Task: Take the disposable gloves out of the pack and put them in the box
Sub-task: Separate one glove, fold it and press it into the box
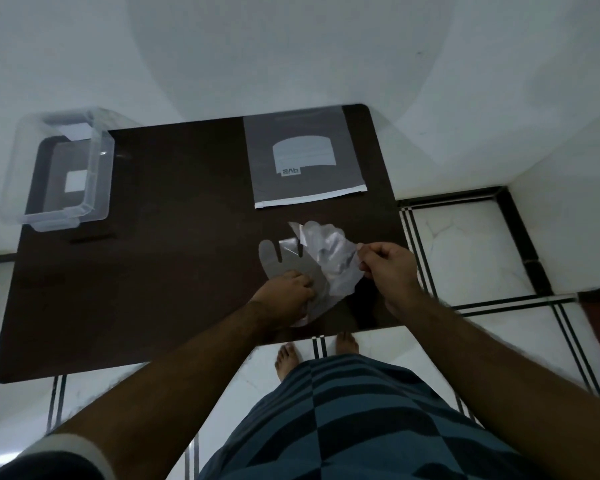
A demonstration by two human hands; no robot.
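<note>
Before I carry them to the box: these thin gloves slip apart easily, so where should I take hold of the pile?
Probably at the cuff end of the gloves, nearest the table's front edge, where the left hand already presses. Come from above and pinch all layers; the fingers splay loose at the far end.

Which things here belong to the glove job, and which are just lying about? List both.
Job:
gloves, pinched by right hand, pressed by left hand
pack, flat on table
clear box, far left, open

Lying about:
nothing else on the table
</note>
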